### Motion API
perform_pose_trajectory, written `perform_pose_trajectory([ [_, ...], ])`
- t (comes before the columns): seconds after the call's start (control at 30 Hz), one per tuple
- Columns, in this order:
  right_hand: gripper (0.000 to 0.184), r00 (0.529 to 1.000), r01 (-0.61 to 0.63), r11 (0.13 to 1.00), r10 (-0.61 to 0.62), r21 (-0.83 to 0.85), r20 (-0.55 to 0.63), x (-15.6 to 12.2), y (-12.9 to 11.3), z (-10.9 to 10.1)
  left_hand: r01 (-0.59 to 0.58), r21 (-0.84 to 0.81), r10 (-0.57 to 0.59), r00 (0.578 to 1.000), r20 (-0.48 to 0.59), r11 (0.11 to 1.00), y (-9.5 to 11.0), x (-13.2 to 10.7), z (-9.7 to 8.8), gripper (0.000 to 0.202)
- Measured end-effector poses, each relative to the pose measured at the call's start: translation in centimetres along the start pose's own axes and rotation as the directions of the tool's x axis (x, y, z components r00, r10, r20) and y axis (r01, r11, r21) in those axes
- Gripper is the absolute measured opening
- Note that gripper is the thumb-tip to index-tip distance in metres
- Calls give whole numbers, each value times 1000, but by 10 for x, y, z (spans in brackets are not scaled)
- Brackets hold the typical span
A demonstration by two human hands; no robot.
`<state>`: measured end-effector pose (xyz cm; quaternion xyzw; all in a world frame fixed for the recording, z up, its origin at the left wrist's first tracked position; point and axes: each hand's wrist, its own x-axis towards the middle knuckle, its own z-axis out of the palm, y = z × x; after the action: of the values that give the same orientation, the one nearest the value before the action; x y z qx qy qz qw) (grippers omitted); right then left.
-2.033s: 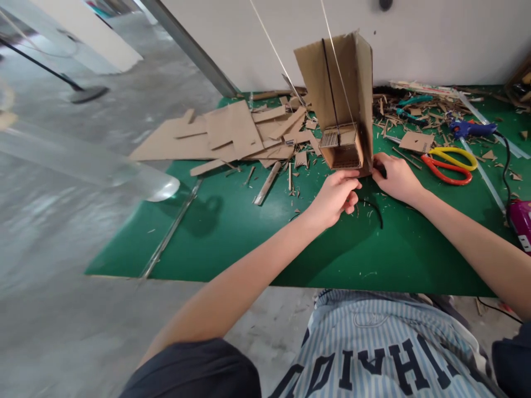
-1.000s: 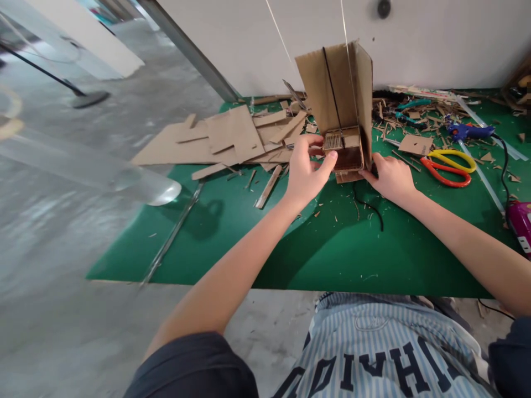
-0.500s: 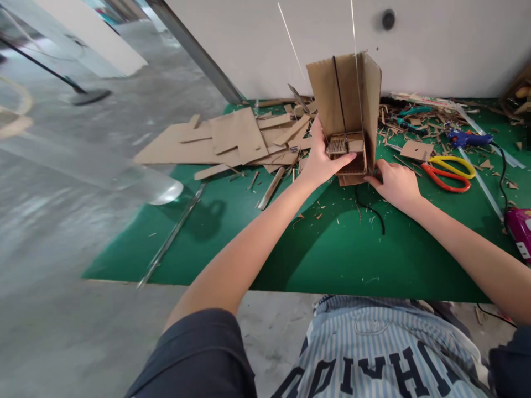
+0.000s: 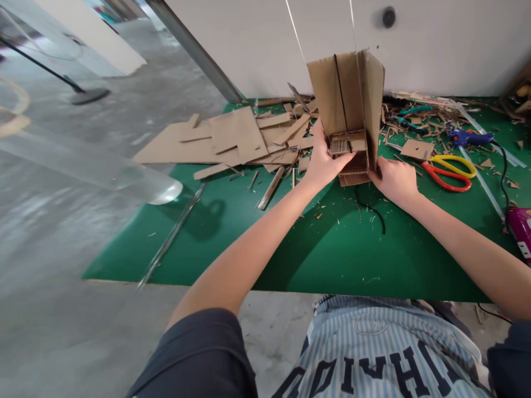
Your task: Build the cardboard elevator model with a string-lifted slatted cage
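A tall open-fronted cardboard structure [image 4: 352, 94] stands on the green mat [image 4: 290, 243], with a small slatted cardboard box [image 4: 348, 146] inside its base and a black cord running down its back wall. My left hand [image 4: 326, 160] grips the structure's left edge at the base, thumb reaching in front of the small box. My right hand [image 4: 394, 179] is closed on the lower right corner. Two thin strings rise from the structure out of the top of the view.
Flat cardboard offcuts [image 4: 224, 138] lie left of the structure. Red and yellow scissors [image 4: 450, 168], a blue glue gun [image 4: 468, 136] and scraps lie to the right. A pink device [image 4: 520, 226] sits at the right edge. A black cord [image 4: 373, 210] lies below the structure.
My left hand rose from the mat below the structure to grip its left side. The right hand stayed at the lower right corner. The view shifted slightly.
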<state>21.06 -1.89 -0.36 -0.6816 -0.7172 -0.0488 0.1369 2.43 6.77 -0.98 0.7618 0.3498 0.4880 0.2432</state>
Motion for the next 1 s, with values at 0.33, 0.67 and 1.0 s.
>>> perform_pose_trajectory([
  [0.33,29,999,-49,999,49,-10,17,3,1,5,2,-6,-1,998,65,1000,2,-3,-10,102],
  [0.67,33,995,-87,996,87,0,49,3,0,3,53,-45,-32,925,378,998,-7,4,-44,119],
  [1.0,33,997,-74,997,74,23,26,3,2,5,270,-177,-243,956,162,946,-1,23,-58,62],
])
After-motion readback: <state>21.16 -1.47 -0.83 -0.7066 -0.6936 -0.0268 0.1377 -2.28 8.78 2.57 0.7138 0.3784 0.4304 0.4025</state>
